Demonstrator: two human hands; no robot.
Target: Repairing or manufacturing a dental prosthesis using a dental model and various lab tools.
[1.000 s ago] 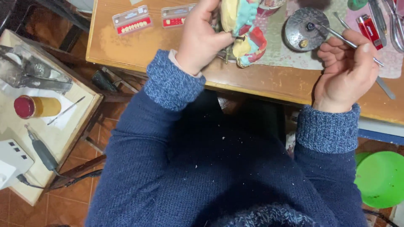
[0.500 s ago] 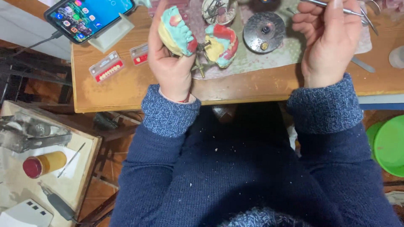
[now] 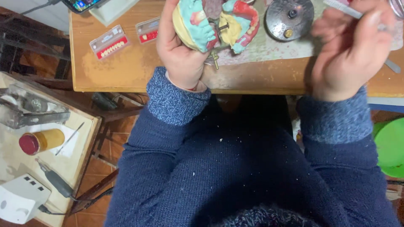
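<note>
The hinged dental model sits swung open above the far edge of the wooden bench, pink wax and a row of teeth already on its right half, so the set-up looks partly done, though how many teeth remain I cannot tell. The left hand has its fingers wrapped firmly round the model's left half. The right hand, blurred, seems to pinch a thin metal instrument between curled fingers, near the round dark burner.

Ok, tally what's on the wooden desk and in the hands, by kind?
Hinged dental model with teal and red wax, in the left hand: 1
Clear cards of false teeth: 2
Round dark metal dish: 1
Thin metal tool, in the right hand: 1
Phone: 1
Total: 6
</note>
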